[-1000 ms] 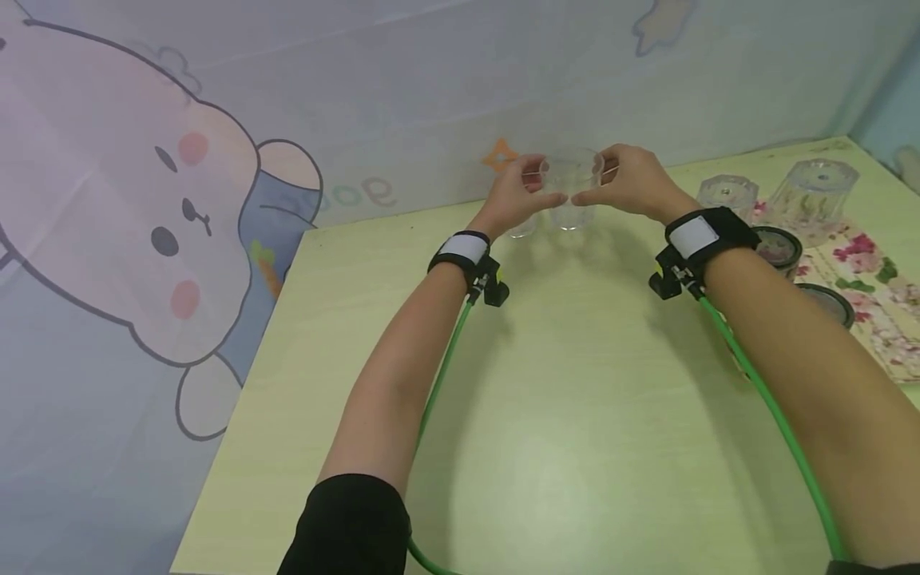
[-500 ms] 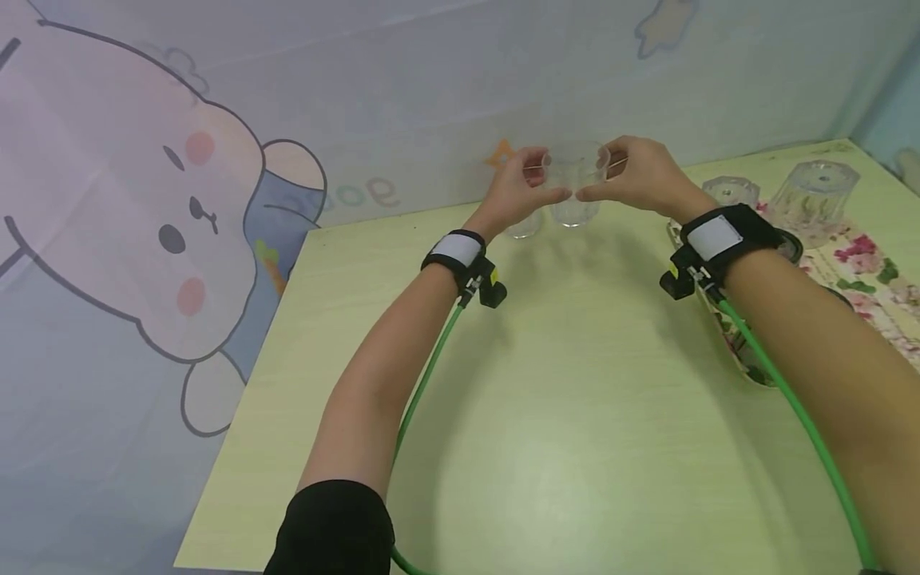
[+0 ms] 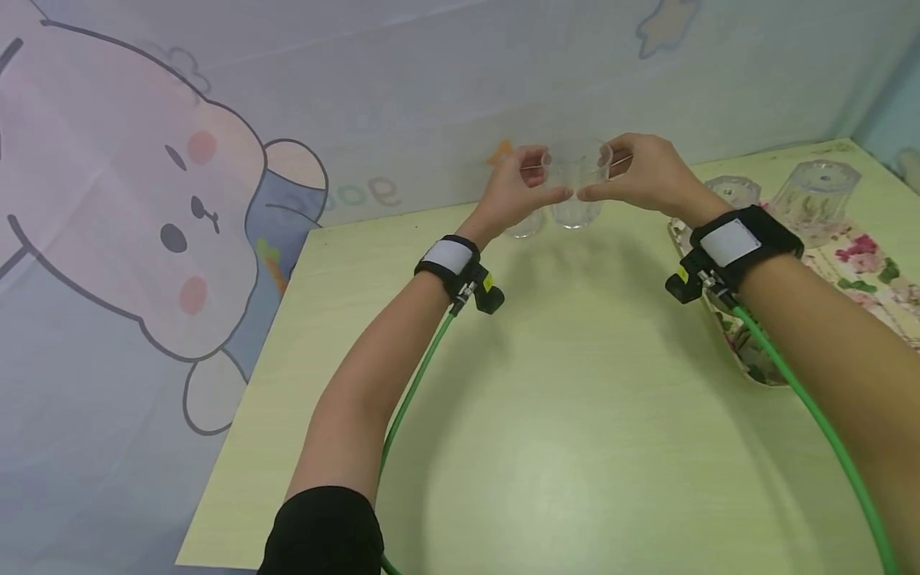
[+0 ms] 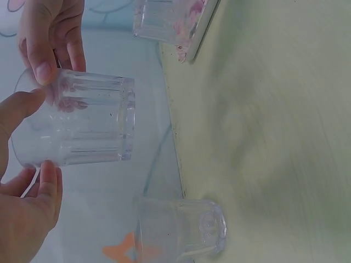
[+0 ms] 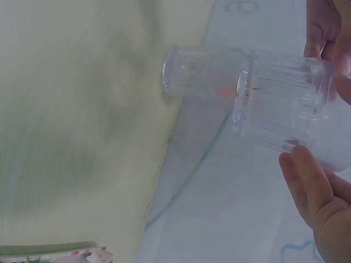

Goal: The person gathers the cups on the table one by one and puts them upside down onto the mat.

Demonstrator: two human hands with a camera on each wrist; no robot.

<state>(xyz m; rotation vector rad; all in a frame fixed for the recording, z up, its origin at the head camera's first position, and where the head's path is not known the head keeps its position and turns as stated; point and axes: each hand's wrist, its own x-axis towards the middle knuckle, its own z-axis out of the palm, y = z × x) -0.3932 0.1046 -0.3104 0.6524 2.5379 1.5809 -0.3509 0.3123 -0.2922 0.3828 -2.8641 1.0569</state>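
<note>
We held one clear glass [image 3: 576,180] above the far table [image 3: 575,383], left hand [image 3: 513,192] and right hand [image 3: 643,177] pinching its rim between fingertips and thumbs. Judged step: carrying it; the next move called for lowering it level, clear of the glass [image 4: 181,227] standing just left.

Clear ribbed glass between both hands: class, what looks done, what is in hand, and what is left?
Done: one small glass already stands on the table near its back edge. In hand: the left hand and right hand hold the ribbed glass above the table. Left: two glasses still sit upside down on the floral tray.
</note>
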